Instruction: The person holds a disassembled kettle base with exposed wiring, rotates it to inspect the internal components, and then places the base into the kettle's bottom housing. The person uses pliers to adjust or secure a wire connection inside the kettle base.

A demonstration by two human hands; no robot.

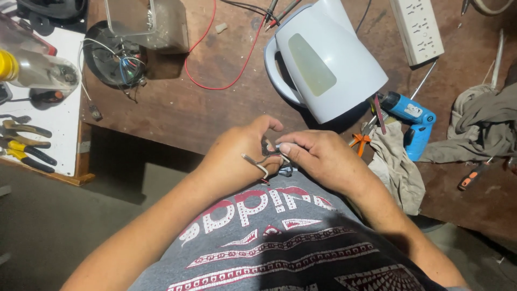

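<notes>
My view, head camera: both hands meet just above lap, near tabletop (177, 108) edge. Left hand (237, 156) closed round small wired part (269, 159), metal strip sticking out left. Right hand (318, 153) pinches same part at fingertips. Step in hand, my read: working loose wire ends. Next move needs steady, fine grip. Beyond: white kettle (323, 59), blue glue gun (412, 116), red wire (215, 81).
</notes>
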